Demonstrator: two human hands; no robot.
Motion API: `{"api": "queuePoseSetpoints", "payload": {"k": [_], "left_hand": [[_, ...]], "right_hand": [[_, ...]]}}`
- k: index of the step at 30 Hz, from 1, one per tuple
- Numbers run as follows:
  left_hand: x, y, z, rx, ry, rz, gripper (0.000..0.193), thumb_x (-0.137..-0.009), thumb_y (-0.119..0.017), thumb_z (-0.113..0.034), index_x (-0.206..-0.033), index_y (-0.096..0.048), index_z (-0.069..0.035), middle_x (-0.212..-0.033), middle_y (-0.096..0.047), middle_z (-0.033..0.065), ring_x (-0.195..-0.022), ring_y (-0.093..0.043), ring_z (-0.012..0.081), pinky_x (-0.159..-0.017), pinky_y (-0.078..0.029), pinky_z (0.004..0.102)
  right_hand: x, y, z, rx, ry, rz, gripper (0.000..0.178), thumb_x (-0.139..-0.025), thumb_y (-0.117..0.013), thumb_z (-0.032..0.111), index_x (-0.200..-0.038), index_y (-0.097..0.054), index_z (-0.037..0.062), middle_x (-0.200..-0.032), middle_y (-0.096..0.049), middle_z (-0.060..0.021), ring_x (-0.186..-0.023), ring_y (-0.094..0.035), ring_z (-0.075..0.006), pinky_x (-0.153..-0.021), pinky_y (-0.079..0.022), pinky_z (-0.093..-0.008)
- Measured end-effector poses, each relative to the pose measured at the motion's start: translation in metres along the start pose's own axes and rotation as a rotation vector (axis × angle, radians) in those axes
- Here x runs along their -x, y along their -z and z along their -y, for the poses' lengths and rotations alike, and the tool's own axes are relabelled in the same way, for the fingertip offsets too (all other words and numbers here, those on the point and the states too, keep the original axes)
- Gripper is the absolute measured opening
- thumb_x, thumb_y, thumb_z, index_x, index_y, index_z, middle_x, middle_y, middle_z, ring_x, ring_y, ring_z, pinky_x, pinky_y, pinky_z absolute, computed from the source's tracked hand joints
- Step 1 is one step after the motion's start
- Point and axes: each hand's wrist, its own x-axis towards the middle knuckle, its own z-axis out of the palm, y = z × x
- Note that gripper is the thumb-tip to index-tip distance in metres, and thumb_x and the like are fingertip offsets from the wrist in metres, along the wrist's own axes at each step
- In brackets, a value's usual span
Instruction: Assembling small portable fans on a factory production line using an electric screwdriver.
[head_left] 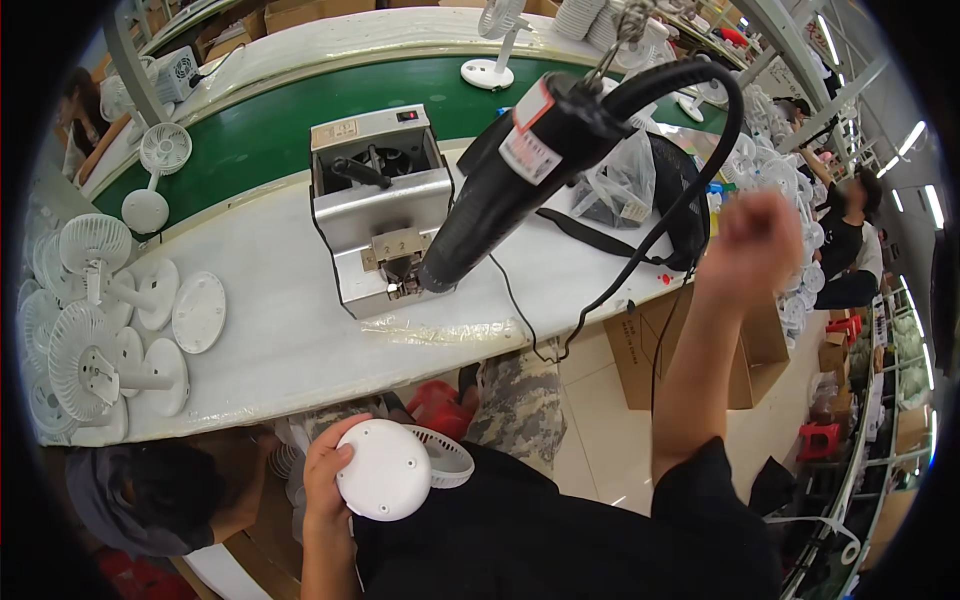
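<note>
In the head view, a worker's left hand (325, 475) grips a white fan (386, 470) in front of the body, base toward the camera, just off the near edge of the white worktable (265, 290). The right hand (755, 240) is raised, blurred, fingers curled closed. A black power driver (510, 180) hangs against a silver machine (375, 215).

A green conveyor belt (265, 112) is extending along the far side of the white bench (270, 300). A strip of yellowish tape (445, 331) is lining the near edge. At right, a black bag (680, 165) is lying just beside a clear plastic bag (625, 170). A cardboard box (635, 365) is standing on the tiled floor (600, 435). Farther right, a red stool (818, 440) is standing, and ceiling lights (912, 137) are glowing.
</note>
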Motion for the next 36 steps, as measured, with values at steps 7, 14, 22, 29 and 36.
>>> {"api": "queuePoseSetpoints", "payload": {"k": [7, 14, 22, 29, 36], "left_hand": [[0.008, -0.019, -0.008, -0.053, -0.059, -0.089, 0.053, -0.076, -0.051, -0.011, -0.125, -0.056, 0.009, -0.110, -0.064, 0.0253, -0.091, -0.064, 0.0278, -0.079, -0.052, 0.0293], [0.029, -0.027, -0.008, -0.111, -0.154, -0.299, 0.053, -0.076, -0.052, -0.015, -0.123, -0.056, 0.009, -0.110, -0.063, 0.0249, -0.091, -0.063, 0.0282, -0.079, -0.052, 0.0307], [0.036, -0.016, -0.002, -0.186, -0.148, -0.394, 0.054, -0.078, -0.051, -0.019, -0.124, -0.054, 0.010, -0.110, -0.063, 0.0246, -0.093, -0.063, 0.0294, -0.081, -0.051, 0.0332], [0.041, 0.010, -0.006, -0.279, -0.171, -0.384, 0.054, -0.079, -0.051, -0.020, -0.126, -0.053, 0.008, -0.112, -0.062, 0.0244, -0.095, -0.063, 0.0292, -0.082, -0.051, 0.0332], [0.018, 0.011, 0.001, -0.242, -0.154, -0.311, 0.056, -0.083, -0.050, -0.025, -0.127, -0.050, 0.009, -0.112, -0.062, 0.0249, -0.094, -0.064, 0.0296, -0.083, -0.052, 0.0346]], "right_hand": [[-0.137, -0.038, -0.216, 0.220, -0.566, 0.403, 0.022, -0.086, -0.058, 0.022, -0.089, -0.068, 0.0023, -0.074, -0.063, -0.0064, -0.059, -0.058, -0.0162, -0.053, -0.043, -0.0214], [-0.139, -0.069, -0.340, 0.527, -0.448, 0.540, 0.027, -0.085, -0.057, 0.022, -0.091, -0.069, -0.0013, -0.080, -0.066, -0.0141, -0.069, -0.063, -0.0267, -0.060, -0.048, -0.0325], [-0.132, -0.078, -0.478, 0.986, -0.341, 0.444, 0.034, -0.082, -0.056, 0.023, -0.095, -0.069, -0.0057, -0.087, -0.069, -0.0232, -0.081, -0.067, -0.0400, -0.069, -0.053, -0.0456], [-0.161, -0.121, -0.338, 0.201, -0.732, -0.020, 0.027, -0.087, -0.054, 0.013, -0.097, -0.066, -0.0089, -0.090, -0.069, -0.0218, -0.067, -0.069, -0.0318, -0.052, -0.058, -0.0352], [-0.252, 0.005, -0.366, -0.419, -0.724, -0.185, 0.022, -0.089, -0.052, -0.001, -0.106, -0.053, -0.0146, -0.087, -0.067, -0.0274, -0.064, -0.069, -0.0310, -0.050, -0.060, -0.0296]]}}
